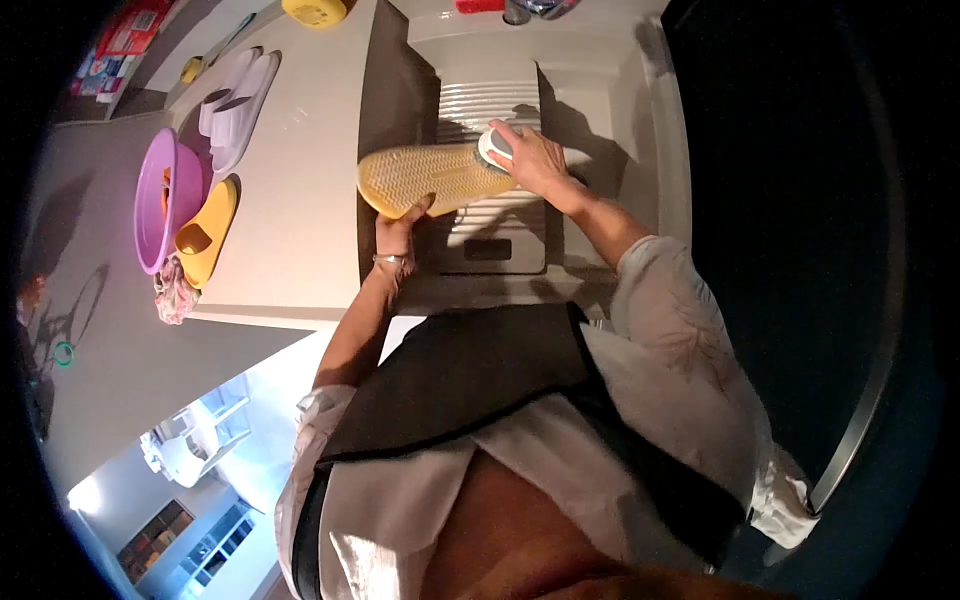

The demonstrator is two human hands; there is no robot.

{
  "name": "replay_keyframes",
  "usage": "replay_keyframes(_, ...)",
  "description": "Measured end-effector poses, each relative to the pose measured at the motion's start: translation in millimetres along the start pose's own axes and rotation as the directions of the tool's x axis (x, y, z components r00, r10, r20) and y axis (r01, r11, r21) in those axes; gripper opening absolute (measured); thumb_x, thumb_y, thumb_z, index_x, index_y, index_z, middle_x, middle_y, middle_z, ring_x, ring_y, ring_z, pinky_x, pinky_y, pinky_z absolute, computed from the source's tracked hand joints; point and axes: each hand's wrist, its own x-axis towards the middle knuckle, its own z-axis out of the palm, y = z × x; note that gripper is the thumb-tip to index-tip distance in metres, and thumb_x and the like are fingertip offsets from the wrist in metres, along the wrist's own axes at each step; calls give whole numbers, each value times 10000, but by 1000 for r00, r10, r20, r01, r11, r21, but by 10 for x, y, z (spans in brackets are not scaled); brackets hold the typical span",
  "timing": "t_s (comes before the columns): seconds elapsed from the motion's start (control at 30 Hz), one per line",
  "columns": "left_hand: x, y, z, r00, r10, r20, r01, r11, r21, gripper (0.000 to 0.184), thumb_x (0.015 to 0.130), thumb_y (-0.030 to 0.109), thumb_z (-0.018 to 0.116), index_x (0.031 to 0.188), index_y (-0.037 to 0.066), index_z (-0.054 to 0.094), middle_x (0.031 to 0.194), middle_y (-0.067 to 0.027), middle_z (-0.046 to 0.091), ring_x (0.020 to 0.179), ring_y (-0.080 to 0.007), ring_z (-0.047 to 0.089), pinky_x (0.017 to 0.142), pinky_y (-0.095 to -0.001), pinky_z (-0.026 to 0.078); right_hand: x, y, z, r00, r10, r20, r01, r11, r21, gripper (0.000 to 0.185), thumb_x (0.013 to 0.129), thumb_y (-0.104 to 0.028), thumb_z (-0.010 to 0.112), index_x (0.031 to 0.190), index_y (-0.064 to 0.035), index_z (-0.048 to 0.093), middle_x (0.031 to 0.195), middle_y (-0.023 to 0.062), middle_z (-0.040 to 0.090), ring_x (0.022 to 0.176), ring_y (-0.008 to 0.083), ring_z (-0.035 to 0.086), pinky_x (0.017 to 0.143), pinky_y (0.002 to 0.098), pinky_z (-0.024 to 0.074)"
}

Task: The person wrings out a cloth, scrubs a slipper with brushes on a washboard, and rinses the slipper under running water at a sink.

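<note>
A yellow slipper (425,180) lies across the sink with its patterned sole facing up. My left hand (398,228) grips its near edge, thumb on the sole and the other fingers hidden beneath. In my right hand (536,162) is a white and grey scrub brush (492,150), pressed against the right end of the sole. Under the slipper is a ribbed washboard (488,103), part of it covered by the slipper and my right hand.
The pale sink (605,90) surrounds the washboard. On the counter (300,150) to the left are another yellow slipper (212,232), a purple basin (158,200), pale lilac slippers (240,110) and a crumpled pink-white cloth (175,292). A yellow item (315,10) stands at the back.
</note>
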Motion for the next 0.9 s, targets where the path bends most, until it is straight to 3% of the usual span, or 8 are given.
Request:
replay_keyframes(0.03,-37,74,-46,993,-114,38,117,991,-62,369,733,62,684,1074,-12,564,1052,-94,605,983,-202,565,906,-339,413,122,75,142,994,-12,-104,-6,986,-169,551,838,-390,534,1327,-226,339,1013,192,547,846,333,603,716,425,490)
replay_keyframes(0.33,-468,707,-195,970,91,225,29,879,-477,480,770,58,640,1203,14,436,1162,-107,520,1050,-247,526,896,-389,449,-144,589,23,860,496,-118,-482,867,128,613,804,-459,533,1298,-150,341,1084,225,562,1015,379,537,845,444,425)
replay_keyframes(0.47,-521,781,-329,937,122,327,59,868,-493,513,762,87,631,1215,-11,411,1138,-110,525,1008,-238,538,798,-320,479,-197,1077,487,847,521,-107,-481,835,266,605,794,-467,539,1277,-142,376,1095,224,562,1025,386,531,862,438,414)
replay_keyframes(0.6,-463,776,-306,937,102,333,91,852,-515,457,836,225,577,1221,32,424,1167,-96,522,1024,-221,534,805,-325,474,-201,1318,605,843,405,-353,-67,731,679,531,810,-442,557,1152,-49,456,998,152,608,924,299,583,817,385,427)
replay_keyframes(0.67,-426,784,-243,937,39,346,196,763,-616,423,864,266,548,1214,54,440,1178,-88,521,1035,-211,528,832,-328,461,-242,1254,340,678,735,11,-459,411,787,487,822,-435,563,1080,-30,484,923,99,611,852,222,585,746,348,450)
replay_keyframes(0.73,-421,838,-150,958,8,286,163,805,-571,437,893,375,477,1213,78,447,1181,-79,523,1040,-204,530,827,-329,468,-272,1211,126,678,721,142,-502,314,806,467,830,-477,538,1050,-66,519,880,56,606,795,161,585,639,319,467)
replay_keyframes(0.8,-320,754,-154,962,-33,271,179,826,-534,443,889,367,493,1211,67,445,1180,-85,520,1051,-201,528,831,-332,474,-255,1234,54,822,544,166,-174,-37,984,461,831,-514,511,1056,-112,536,864,17,600,751,109,578,557,281,464)
replay_keyframes(0.9,-359,826,73,988,80,132,-23,923,-384,410,849,206,594,1190,23,458,1119,-107,554,1054,-199,528,855,-333,468,-197,1083,-153,864,503,29,-60,46,997,451,849,-508,480,1100,-136,532,887,-1,600,745,113,583,552,276,467)
